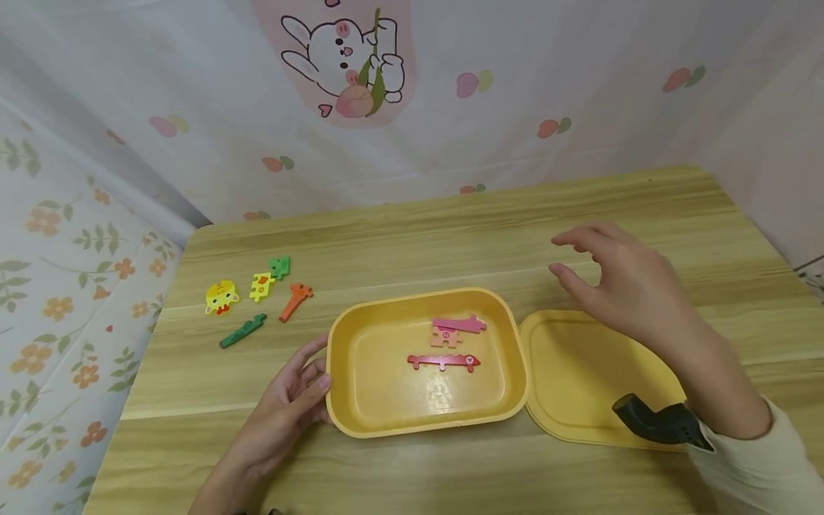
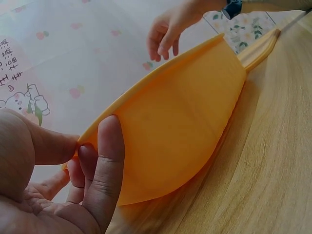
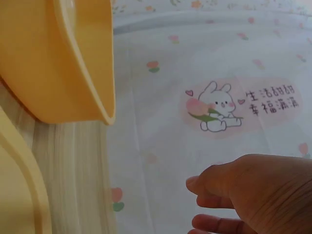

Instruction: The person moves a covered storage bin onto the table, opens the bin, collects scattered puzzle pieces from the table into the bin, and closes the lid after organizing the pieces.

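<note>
The left hand (image 1: pixel 290 402) pinches the rim of the yellow tub (image 1: pixel 386 390) on the table (image 1: pixel 450 476); the right hand (image 1: pixel 634 282) — thumb and fingers loosely parted, empty — hovers near the lid (image 1: pixel 566 368). Curtain lettering (image 3: pixel 272 101) reads 生活甜甜 幸福满满.

Head view: soft, diffuse light; a small patch of glare on the floor of the yellow box (image 1: pixel 386 392), a soft shadow across the yellow lid (image 1: pixel 573 368). Wrist views: dimmer and greyer, fine detail softened, right fingers (image 3: pixel 219 224) shaded.
</note>
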A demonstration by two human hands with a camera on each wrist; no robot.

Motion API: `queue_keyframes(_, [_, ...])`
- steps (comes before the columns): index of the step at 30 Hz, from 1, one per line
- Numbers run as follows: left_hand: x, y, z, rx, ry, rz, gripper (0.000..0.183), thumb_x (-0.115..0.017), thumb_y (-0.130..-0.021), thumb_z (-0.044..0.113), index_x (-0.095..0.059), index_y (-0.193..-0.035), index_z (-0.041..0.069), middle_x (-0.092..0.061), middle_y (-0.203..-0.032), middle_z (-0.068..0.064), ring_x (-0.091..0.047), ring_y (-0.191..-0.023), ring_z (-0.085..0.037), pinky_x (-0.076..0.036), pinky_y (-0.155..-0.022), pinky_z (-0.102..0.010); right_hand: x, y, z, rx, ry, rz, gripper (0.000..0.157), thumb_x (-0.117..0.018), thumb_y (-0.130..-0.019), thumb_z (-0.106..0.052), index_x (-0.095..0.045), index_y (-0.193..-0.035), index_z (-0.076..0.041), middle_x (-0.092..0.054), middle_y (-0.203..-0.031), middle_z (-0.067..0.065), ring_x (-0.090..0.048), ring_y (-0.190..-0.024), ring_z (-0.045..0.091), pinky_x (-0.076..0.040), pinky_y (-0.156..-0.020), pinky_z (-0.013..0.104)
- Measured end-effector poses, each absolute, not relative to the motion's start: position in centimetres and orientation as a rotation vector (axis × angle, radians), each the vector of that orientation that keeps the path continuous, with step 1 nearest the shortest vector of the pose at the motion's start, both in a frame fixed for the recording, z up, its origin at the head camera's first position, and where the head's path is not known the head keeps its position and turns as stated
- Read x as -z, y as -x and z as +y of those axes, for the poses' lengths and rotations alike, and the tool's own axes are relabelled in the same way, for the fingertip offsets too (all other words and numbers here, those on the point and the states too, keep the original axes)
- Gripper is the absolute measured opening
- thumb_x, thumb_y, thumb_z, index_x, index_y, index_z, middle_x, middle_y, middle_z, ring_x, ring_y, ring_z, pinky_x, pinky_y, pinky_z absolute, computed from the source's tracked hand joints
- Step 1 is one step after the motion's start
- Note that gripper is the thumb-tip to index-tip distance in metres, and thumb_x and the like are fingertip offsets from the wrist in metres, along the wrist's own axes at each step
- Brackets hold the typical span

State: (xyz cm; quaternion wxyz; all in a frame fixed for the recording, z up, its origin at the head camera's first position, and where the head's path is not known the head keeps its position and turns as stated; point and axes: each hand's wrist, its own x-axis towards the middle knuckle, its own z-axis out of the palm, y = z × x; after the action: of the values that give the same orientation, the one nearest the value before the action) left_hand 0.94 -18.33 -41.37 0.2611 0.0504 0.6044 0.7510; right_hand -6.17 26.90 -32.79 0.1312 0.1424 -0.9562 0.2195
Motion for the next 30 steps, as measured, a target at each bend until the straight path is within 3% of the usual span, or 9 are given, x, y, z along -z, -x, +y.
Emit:
queue_keyframes(6, [41.5, -0.9, -18.0, -2.027, -0.136, 1.628, 0.059, -0.047, -0.112, 0.007, -0.023, -0.165, 0.016, -0.063, -0.127, 0.000, -0.071, -0.093, -0.012, -0.066, -0.078, -0.029, 34.3, 6.2, 28.0, -0.643, -0.360, -2.739, 0.033, -0.081, -0.091, -0.016, -0.075, -0.121, -0.007, -0.071, -0.117, 0.016, -0.068, -0.093, 0.034, -0.052, -0.067, 0.047])
queue_keyframes(18, [41.4, -1.0, -18.3, -2.032, -0.143, 1.636, 0.060, -0.046, -0.112, 0.007, -0.023, -0.166, 0.017, -0.064, -0.130, 0.000, -0.072, -0.095, -0.012, -0.066, -0.078, -0.030, 37.2, 6.1, 31.4, -0.763, -0.196, -2.802, 0.032, -0.074, -0.096, -0.018, -0.073, -0.123, -0.002, -0.068, -0.121, 0.026, -0.067, -0.101, 0.048, -0.053, -0.083, 0.063])
queue_keyframes(30, [41.2, -0.8, -18.2, -2.018, -0.140, 1.644, 0.059, -0.047, -0.112, 0.007, -0.023, -0.166, 0.017, -0.064, -0.130, -0.001, -0.071, -0.095, -0.011, -0.066, -0.077, -0.029, 38.3, 6.6, 34.1, -0.662, 0.011, -2.960, 0.044, -0.067, -0.101, -0.027, -0.066, -0.133, 0.004, -0.054, -0.139, 0.039, -0.054, -0.117, 0.059, -0.047, -0.084, 0.074])
